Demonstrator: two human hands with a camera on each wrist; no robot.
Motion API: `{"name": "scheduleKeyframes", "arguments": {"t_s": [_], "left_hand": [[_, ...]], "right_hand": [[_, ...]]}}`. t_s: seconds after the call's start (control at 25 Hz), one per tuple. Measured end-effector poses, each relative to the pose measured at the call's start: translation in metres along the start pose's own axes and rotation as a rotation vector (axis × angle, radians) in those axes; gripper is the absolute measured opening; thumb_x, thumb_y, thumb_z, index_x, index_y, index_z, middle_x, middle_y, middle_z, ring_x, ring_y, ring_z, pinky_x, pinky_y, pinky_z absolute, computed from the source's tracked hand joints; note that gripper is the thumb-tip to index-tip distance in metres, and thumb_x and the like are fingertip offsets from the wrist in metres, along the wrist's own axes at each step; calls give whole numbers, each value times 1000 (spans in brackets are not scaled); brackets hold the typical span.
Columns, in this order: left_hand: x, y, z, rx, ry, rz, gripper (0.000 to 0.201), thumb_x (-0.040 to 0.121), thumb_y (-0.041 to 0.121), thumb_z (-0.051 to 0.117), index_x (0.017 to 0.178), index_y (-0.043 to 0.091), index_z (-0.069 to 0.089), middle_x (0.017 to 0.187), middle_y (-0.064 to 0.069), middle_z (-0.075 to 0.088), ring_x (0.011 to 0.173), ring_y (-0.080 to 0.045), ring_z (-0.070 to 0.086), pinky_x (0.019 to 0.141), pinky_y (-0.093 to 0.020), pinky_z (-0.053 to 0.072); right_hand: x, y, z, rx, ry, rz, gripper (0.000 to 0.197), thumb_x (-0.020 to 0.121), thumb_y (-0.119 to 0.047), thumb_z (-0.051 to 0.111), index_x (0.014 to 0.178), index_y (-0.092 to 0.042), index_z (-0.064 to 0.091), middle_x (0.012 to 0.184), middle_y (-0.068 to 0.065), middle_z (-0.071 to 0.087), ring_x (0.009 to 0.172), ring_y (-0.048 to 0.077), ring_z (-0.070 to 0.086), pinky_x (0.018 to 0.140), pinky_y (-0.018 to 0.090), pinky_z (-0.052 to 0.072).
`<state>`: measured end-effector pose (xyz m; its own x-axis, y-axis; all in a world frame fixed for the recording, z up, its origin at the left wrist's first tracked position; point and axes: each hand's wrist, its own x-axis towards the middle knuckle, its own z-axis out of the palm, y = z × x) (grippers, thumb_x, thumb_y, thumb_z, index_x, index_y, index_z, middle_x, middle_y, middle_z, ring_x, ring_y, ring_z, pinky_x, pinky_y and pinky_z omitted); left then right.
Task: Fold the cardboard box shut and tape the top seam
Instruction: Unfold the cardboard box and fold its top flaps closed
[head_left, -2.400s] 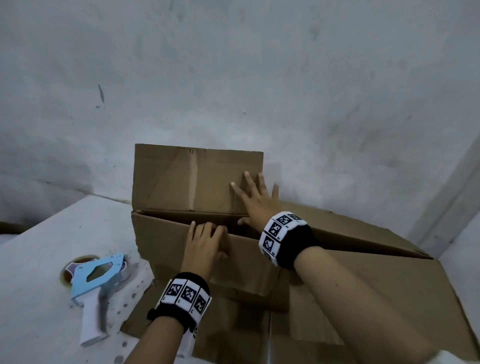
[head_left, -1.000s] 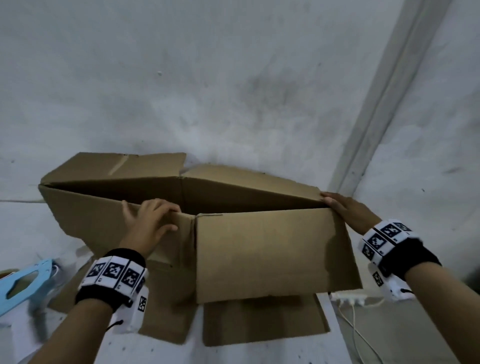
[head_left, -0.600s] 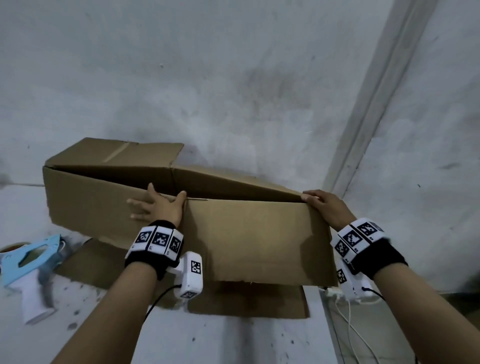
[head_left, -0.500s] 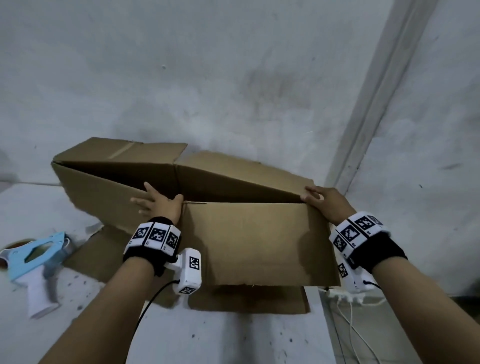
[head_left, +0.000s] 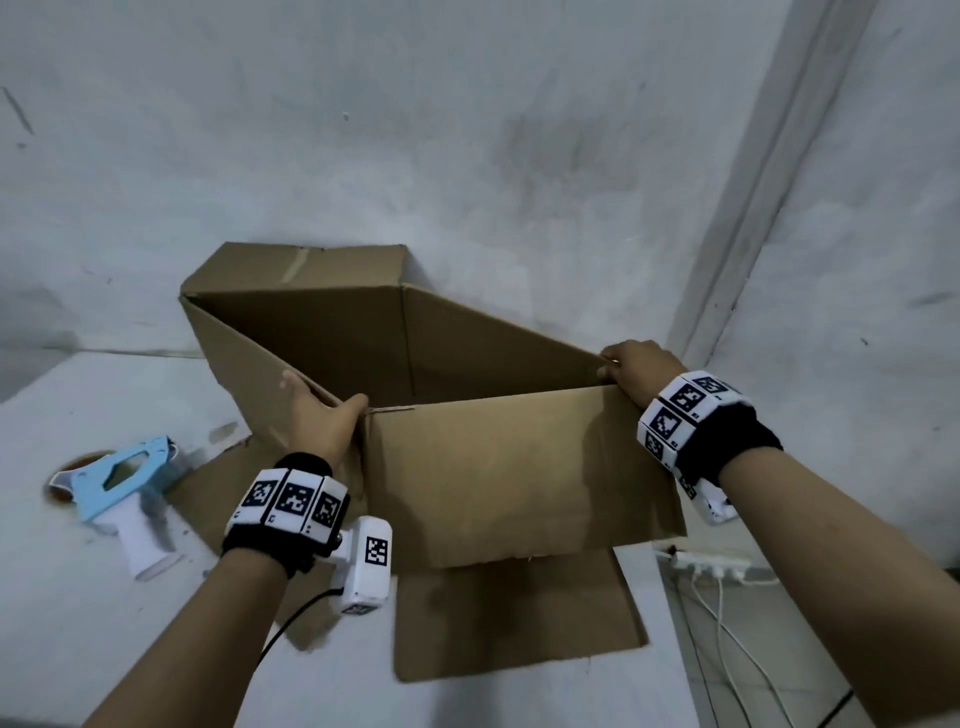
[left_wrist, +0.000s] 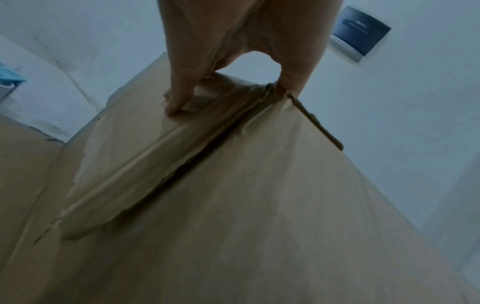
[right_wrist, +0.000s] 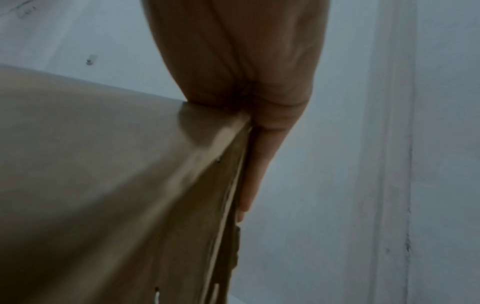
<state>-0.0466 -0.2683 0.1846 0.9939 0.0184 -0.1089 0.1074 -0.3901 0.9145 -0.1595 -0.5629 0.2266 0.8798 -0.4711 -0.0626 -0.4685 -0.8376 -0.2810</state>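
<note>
We grip the open cardboard box (head_left: 519, 467) at two near corners: left hand (head_left: 317, 421) pinching one, right hand (head_left: 636, 371) clamped over the other.

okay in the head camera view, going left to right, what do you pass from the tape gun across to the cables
tape dispenser → left hand on the near left corner → cardboard box, top open → right hand at the right corner → white power strip and cables at the table's right edge

white table (head_left: 78, 597) | on it: cardboard box (head_left: 519, 478), tape dispenser (head_left: 122, 483), possibly tape-loaded
</note>
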Motion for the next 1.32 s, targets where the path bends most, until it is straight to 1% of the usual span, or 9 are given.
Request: {"name": "scheduleKeyframes", "arguments": {"t_s": [0.32,0.44,0.6,0.68,0.8,0.92,1.0,1.16,1.32], "left_hand": [[-20,-24,-66,-76,-87,94,79,78,19,62,146,16,21,145,-14,39,132,-34,39,111,-48,32],[-35,-26,-96,-125,-144,189,70,84,6,56,146,15,23,146,-9,40,132,-27,40,111,-41,35],[-59,-24,-124,-122,-261,363,64,85,-5,49,143,12,31,134,1,48,120,-14,47,98,-24,39],[-63,-26,-137,-142,-315,394,64,84,-8,47,143,11,31,135,5,45,121,-10,44,101,-25,38],[-63,-31,-151,-133,-390,416,68,83,-12,46,144,10,28,149,-4,34,134,-17,38,110,-35,35],[-59,-31,-153,-108,-438,431,70,80,-20,45,143,5,29,149,-9,33,136,-19,35,109,-33,34],[-57,-39,-148,-39,-456,424,70,79,-20,46,142,6,30,147,-10,35,136,-21,36,111,-36,33],[-46,-60,-134,31,-421,400,71,80,-12,46,142,20,34,146,-10,39,134,-26,40,111,-44,35],[-42,-58,-124,168,-324,370,57,92,0,40,145,14,26,150,-9,33,137,-26,33,115,-36,26]], "right_hand": [[-55,-40,3,9,99,2,21,91,-14,50,103,-6,65,116,22,63,109,38,55,85,35,41],[-86,-55,-2,37,156,48,24,91,-14,51,108,-4,64,117,23,62,109,39,55,88,37,42],[-132,-70,0,51,234,147,26,92,-15,50,111,-2,62,117,26,61,110,41,54,90,40,43],[-152,-76,2,52,279,186,26,92,-14,48,111,-3,62,116,27,61,110,43,54,91,41,43],[-174,-82,7,52,339,253,27,91,-13,45,108,0,62,113,29,61,107,45,55,89,40,44],[-188,-84,16,46,349,333,29,91,-12,43,108,2,62,113,29,61,105,44,57,86,39,46],[-193,-86,27,33,314,366,30,92,-12,43,111,2,61,115,28,61,106,43,58,87,39,46],[-198,-91,48,28,250,410,28,94,-10,41,112,2,57,117,26,60,108,41,57,87,38,46],[-194,-95,51,59,227,445,26,94,-9,39,114,1,52,120,24,57,109,41,55,87,38,45]]}}
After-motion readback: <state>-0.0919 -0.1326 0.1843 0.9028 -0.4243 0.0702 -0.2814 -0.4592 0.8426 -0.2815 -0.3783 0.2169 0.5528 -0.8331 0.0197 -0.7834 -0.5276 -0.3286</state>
